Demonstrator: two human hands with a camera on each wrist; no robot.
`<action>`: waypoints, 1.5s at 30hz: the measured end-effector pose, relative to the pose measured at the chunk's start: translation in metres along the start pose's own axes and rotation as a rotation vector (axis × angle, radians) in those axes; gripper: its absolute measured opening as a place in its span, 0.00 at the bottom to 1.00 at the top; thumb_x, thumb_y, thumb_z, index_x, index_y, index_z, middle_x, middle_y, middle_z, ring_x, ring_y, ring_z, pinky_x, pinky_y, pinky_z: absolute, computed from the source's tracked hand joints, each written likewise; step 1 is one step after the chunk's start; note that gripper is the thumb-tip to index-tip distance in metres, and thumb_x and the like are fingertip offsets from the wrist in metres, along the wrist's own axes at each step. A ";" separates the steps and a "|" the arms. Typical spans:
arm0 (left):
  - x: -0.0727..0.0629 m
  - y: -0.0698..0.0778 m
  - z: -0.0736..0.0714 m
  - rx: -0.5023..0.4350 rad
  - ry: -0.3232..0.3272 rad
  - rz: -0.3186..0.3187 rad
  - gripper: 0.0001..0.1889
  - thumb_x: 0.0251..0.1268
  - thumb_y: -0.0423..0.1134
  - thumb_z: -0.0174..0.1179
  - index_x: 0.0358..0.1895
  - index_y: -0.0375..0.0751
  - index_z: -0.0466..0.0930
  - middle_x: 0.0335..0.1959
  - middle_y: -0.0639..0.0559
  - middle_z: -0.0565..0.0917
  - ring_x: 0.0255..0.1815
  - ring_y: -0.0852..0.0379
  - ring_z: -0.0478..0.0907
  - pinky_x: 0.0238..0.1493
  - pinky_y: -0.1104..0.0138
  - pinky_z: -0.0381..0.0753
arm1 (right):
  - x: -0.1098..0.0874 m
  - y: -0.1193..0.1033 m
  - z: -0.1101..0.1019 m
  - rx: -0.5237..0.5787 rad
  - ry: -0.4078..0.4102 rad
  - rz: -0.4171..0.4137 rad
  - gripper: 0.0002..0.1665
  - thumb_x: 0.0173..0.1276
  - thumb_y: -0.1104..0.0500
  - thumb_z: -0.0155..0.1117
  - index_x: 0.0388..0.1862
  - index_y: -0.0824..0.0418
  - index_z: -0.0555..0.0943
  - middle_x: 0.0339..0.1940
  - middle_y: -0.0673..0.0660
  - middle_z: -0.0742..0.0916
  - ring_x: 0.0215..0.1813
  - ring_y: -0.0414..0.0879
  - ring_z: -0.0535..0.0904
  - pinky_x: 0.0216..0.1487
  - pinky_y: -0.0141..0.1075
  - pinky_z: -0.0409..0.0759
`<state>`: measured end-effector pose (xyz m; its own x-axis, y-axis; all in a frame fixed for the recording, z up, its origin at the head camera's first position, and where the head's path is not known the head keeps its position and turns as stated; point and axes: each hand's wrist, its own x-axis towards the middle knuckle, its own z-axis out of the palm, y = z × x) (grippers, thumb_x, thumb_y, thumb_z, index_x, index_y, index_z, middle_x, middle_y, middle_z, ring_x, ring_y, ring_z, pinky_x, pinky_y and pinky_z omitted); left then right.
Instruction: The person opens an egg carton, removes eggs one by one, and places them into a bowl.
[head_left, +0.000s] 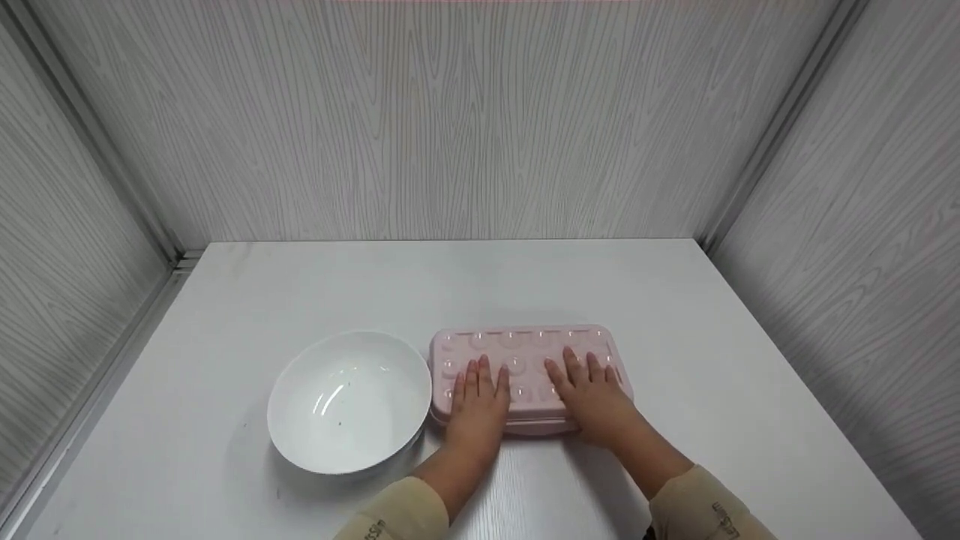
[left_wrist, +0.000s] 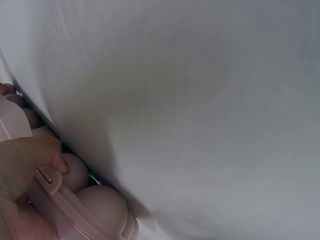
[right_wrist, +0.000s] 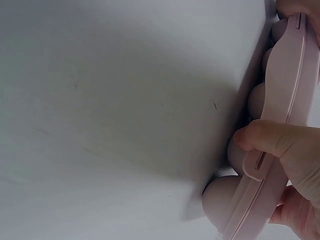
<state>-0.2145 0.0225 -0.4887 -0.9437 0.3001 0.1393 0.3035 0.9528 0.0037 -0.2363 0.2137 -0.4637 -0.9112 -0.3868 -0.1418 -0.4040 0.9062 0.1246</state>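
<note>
A pink plastic egg box (head_left: 529,375) with its lid down lies on the table, round bumps across its top. My left hand (head_left: 478,412) rests on the lid's left part, fingers spread forward. On the right part my right hand (head_left: 600,405) lies the same way. In the left wrist view the left thumb (left_wrist: 42,152) hooks over the front edge, touching a rounded cup (left_wrist: 102,205) of the base. The right thumb (right_wrist: 265,136) does likewise beside a small latch tab (right_wrist: 254,167) in the right wrist view. The box's inside is hidden.
Left of the egg box, close against it, stands a white bowl (head_left: 352,405) with a few tiny dark specks inside. The white table (head_left: 450,285) is bounded by grey wood-grain panels (head_left: 465,120) at the back and both sides.
</note>
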 end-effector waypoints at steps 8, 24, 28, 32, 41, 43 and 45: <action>-0.002 0.001 0.000 0.007 0.004 -0.016 0.28 0.63 0.29 0.47 0.68 0.41 0.57 0.68 0.34 0.56 0.69 0.39 0.51 0.69 0.51 0.51 | -0.002 0.000 0.002 -0.008 0.016 -0.018 0.57 0.52 0.57 0.71 0.74 0.53 0.45 0.73 0.64 0.51 0.69 0.69 0.48 0.64 0.62 0.55; -0.006 -0.001 -0.003 -0.009 -0.023 0.006 0.44 0.46 0.33 0.63 0.70 0.37 0.51 0.69 0.32 0.52 0.70 0.37 0.47 0.69 0.50 0.46 | -0.004 -0.001 0.000 0.016 0.027 -0.030 0.64 0.43 0.55 0.76 0.73 0.56 0.47 0.73 0.66 0.52 0.69 0.71 0.48 0.63 0.63 0.54; -0.005 0.000 -0.007 -0.031 -0.061 -0.014 0.40 0.51 0.30 0.60 0.70 0.37 0.52 0.69 0.33 0.52 0.70 0.37 0.47 0.70 0.51 0.46 | -0.004 -0.003 0.000 0.004 0.020 -0.024 0.62 0.45 0.54 0.75 0.73 0.56 0.47 0.73 0.65 0.52 0.69 0.70 0.48 0.64 0.62 0.54; -0.007 0.000 -0.013 -0.053 -0.120 -0.025 0.39 0.54 0.30 0.57 0.70 0.37 0.50 0.70 0.33 0.50 0.71 0.38 0.46 0.70 0.50 0.46 | -0.004 -0.005 -0.002 0.005 -0.006 -0.012 0.56 0.52 0.53 0.68 0.74 0.54 0.46 0.73 0.64 0.52 0.69 0.69 0.48 0.65 0.60 0.55; -0.009 -0.005 -0.033 -0.132 -0.236 0.007 0.44 0.49 0.37 0.63 0.70 0.36 0.49 0.70 0.33 0.49 0.71 0.37 0.44 0.69 0.50 0.49 | -0.008 -0.001 -0.015 0.030 -0.065 -0.022 0.46 0.60 0.52 0.58 0.73 0.47 0.48 0.73 0.59 0.54 0.70 0.65 0.51 0.64 0.58 0.59; -0.010 -0.005 -0.037 -0.148 -0.242 0.019 0.44 0.48 0.38 0.64 0.70 0.36 0.51 0.70 0.32 0.50 0.70 0.37 0.46 0.68 0.51 0.52 | -0.010 0.002 -0.018 0.033 -0.069 -0.040 0.47 0.58 0.52 0.60 0.73 0.46 0.49 0.73 0.58 0.55 0.70 0.64 0.52 0.63 0.58 0.60; -0.011 -0.006 -0.041 -0.154 -0.244 0.032 0.45 0.46 0.39 0.65 0.69 0.36 0.52 0.69 0.32 0.51 0.70 0.37 0.47 0.68 0.52 0.54 | -0.012 0.005 -0.021 0.035 -0.069 -0.057 0.47 0.57 0.52 0.61 0.73 0.45 0.50 0.73 0.57 0.56 0.70 0.63 0.54 0.63 0.57 0.62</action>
<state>-0.2006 0.0113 -0.4499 -0.9314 0.3497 -0.1005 0.3323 0.9301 0.1565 -0.2294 0.2189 -0.4411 -0.8786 -0.4264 -0.2152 -0.4511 0.8889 0.0803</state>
